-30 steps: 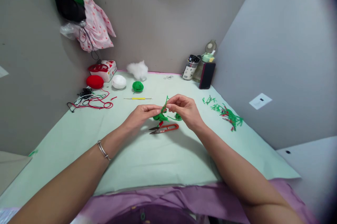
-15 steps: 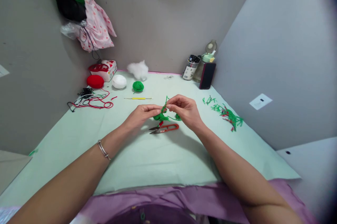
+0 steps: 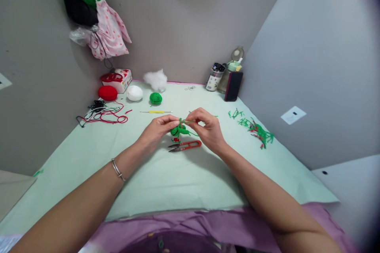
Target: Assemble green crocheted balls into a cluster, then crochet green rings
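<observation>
A small green crochet piece (image 3: 179, 130) with a bit of red hangs just above the table between my two hands. My left hand (image 3: 156, 130) pinches its left side with closed fingers. My right hand (image 3: 206, 128) pinches a green yarn strand coming off the piece's top. Red thread snips (image 3: 186, 145) lie on the table right below the piece.
At the back left stand a red yarn ball (image 3: 107, 93), a white one (image 3: 134, 93), a green one (image 3: 155, 98) and a yellow-handled crochet hook (image 3: 156, 111). Tangled red cord (image 3: 103, 114) lies left, green yarn scraps (image 3: 255, 129) right. A jar, bottle and phone (image 3: 233, 85) occupy the back right corner.
Both hands have drawn slightly up and closer together. The yarn strand that stood upright now runs level between the fingertips, and the piece has lifted a little.
</observation>
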{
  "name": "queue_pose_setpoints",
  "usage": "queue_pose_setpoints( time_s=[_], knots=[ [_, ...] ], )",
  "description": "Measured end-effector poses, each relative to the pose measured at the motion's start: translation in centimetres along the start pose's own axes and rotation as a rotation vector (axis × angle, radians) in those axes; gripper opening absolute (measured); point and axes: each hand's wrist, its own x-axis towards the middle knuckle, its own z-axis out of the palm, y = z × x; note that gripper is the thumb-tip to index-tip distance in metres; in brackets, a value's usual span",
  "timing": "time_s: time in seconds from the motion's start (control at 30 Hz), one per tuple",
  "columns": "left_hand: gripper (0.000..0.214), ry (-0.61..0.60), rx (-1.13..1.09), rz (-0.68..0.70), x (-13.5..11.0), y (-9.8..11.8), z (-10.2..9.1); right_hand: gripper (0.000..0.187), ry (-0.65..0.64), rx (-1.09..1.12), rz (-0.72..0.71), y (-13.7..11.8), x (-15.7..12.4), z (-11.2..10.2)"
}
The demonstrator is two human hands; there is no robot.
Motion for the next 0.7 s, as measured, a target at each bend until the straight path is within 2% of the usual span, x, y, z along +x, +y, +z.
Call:
queue_pose_setpoints(
  time_s=[0.2,0.47,0.7],
  knots=[
    [0.021,0.002,-0.069,-0.05,-0.16,0.47,0.37,0.015,-0.027,0.033,0.043,0.01,-0.09,0.49],
    [0.02,0.042,-0.112,-0.045,-0.23,0.74,0.36,0.018,-0.048,-0.009,0.082,-0.52,-0.05,0.42],
    [0.019,-0.012,-0.13,-0.064,-0.37,0.45,0.54,0.017,-0.059,0.01,0.097,-0.65,0.3,-0.07]
  ],
)
